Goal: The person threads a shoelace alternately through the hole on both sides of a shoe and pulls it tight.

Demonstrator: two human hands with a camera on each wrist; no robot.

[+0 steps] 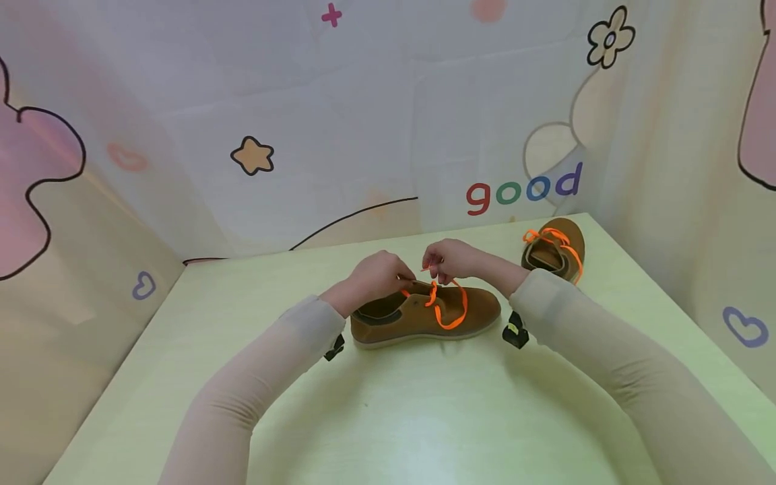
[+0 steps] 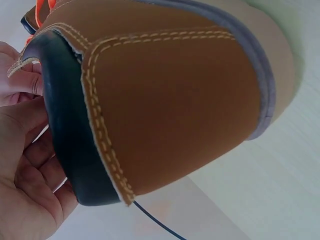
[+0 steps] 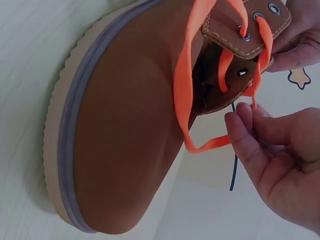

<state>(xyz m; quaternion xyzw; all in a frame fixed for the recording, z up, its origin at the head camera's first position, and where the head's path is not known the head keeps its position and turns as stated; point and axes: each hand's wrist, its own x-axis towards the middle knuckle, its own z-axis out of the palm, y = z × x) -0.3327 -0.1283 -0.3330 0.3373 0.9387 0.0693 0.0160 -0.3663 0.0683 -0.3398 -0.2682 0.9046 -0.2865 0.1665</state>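
Observation:
A brown shoe [image 1: 424, 322] with a pale sole stands on the table, toe pointing right in the head view. Orange shoelace [image 3: 184, 80] runs through some of its eyelets and hangs in a loop over the toe side. My left hand [image 1: 378, 275] pinches the shoe's upper by the eyelet flap; part of its grip is hidden behind the collar in the left wrist view. Just above the laces, my right hand [image 1: 451, 259] pinches the shoelace near one end, thumb against fingers [image 3: 242, 135]. One eyelet [image 3: 274, 8] on the near flap has no lace through it.
A second brown shoe [image 1: 570, 236], laced in orange, sits at the table's back right corner. Behind the pale table [image 1: 388, 417] hangs a printed cloth [image 1: 339, 135] with a star and the word "good". Dark wrist devices [image 1: 515, 331] are strapped under both sleeves.

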